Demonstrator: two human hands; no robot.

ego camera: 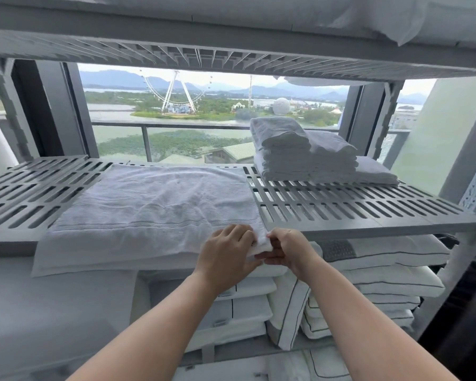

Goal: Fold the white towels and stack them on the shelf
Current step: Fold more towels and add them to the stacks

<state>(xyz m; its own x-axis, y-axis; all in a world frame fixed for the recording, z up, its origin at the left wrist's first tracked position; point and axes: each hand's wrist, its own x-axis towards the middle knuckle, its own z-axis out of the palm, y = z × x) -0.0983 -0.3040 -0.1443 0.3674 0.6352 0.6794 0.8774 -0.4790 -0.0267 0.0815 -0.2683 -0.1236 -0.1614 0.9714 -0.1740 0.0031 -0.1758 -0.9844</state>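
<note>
Both hands, L [226,250] & R [289,251], pinch the near-right corner of the towel [154,204], spread flat on the shelf [355,210], front edge overhanging. Folded stack [300,158] back-right.

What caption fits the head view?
Left hand and right hand pinch a corner of the towel on the shelf; stack at right.

Bare left hand [224,253], bare right hand [290,250], bare wrists, slim forearms uncovered to the lower edge of view
</note>
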